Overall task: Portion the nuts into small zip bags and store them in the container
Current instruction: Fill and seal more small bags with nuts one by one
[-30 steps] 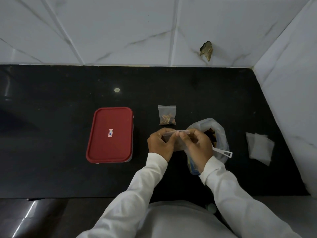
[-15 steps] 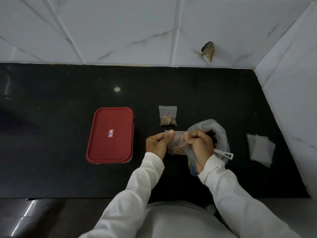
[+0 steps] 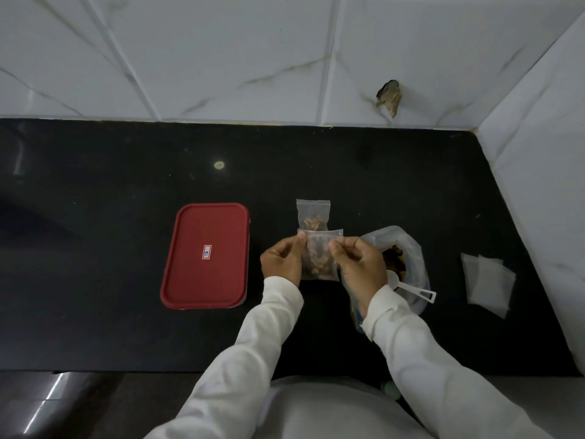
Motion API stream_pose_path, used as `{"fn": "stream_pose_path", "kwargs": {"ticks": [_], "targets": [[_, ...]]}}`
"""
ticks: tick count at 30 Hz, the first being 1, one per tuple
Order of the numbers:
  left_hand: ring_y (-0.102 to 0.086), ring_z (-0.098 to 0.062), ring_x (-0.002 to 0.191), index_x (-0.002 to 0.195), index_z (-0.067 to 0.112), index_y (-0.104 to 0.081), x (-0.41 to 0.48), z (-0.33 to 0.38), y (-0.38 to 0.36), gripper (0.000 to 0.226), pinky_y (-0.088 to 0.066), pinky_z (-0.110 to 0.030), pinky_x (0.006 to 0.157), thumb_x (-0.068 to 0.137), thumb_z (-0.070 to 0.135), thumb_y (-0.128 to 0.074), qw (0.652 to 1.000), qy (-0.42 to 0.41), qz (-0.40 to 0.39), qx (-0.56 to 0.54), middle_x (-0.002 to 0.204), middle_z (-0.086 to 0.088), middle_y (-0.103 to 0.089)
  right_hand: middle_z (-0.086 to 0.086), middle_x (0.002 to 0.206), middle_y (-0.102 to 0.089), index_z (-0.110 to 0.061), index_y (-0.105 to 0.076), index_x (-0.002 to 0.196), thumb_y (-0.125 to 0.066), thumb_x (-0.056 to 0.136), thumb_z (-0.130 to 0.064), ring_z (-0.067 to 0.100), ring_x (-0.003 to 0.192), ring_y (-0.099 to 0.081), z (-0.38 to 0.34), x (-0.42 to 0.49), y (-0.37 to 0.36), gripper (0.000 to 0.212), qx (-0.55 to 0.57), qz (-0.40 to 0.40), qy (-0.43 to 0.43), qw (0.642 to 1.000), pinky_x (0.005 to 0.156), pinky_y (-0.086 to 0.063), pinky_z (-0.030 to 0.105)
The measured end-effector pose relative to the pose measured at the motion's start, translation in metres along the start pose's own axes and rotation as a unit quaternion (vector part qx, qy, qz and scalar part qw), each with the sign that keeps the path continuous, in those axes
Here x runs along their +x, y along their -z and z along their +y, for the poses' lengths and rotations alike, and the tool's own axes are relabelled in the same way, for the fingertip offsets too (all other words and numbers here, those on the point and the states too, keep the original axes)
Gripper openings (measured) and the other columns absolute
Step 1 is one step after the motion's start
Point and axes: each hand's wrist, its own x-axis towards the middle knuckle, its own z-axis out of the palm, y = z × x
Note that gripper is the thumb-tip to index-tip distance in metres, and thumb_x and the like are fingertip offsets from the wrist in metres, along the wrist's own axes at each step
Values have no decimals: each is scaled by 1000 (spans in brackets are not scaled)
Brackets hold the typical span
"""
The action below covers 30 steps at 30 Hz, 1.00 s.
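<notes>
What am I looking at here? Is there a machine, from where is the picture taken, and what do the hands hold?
No machine: a person works with bare hands. The camera sits on the person's head and looks down at a black counter. The left hand and the right hand pinch a small zip bag of nuts near its top. Behind it lies a second filled bag. On the right are a big bag of nuts, a white scoop and empty bags. On the left is a red-lidded container.
</notes>
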Motion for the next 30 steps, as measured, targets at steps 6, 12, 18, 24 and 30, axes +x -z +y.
{"fn": "stream_pose_path", "kwargs": {"ticks": [6,12,18,24,30], "targets": [[-71,-4,73,87,19,-73,21,-1,-6,4,-52,-11,62,89,22,-71,997,-45,-20,62,81,4,-74,-10,87,-70,-20,-67,92,-66,90,-29,5,83,-66,-8,35,-14,10,-91,38,34,995,76,-55,23],[-67,-3,75,89,21,-73,49,-4,-15,3,-54,-14,69,88,18,-71,986,-62,20,155,79,9,-71,-11,88,-62,-19,-65,100,-59,95,-33,10,89,-60,-9,60,-24,16,-222,27,18,974,75,-41,20],[-68,-7,81,95,20,-75,61,-4,-21,8,-52,-17,73,88,21,-72,979,-44,32,195,89,6,-73,-4,100,-65,-15,-65,104,-59,95,-26,10,92,-56,-11,70,-31,15,-251,45,7,967,77,-40,22],[-62,3,76,100,19,-74,60,-4,-20,13,-42,-5,61,88,22,-71,981,-33,42,188,84,12,-68,-2,107,-67,-15,-65,109,-62,94,-20,8,94,-58,-9,76,-29,16,-231,45,3,972,77,-41,19],[-57,8,76,115,13,-70,54,-6,-15,25,-41,3,57,92,23,-68,985,-31,51,160,93,11,-67,1,111,-67,-15,-65,113,-66,91,-15,15,103,-63,-8,73,-23,23,-230,51,40,971,91,-50,28]]}}
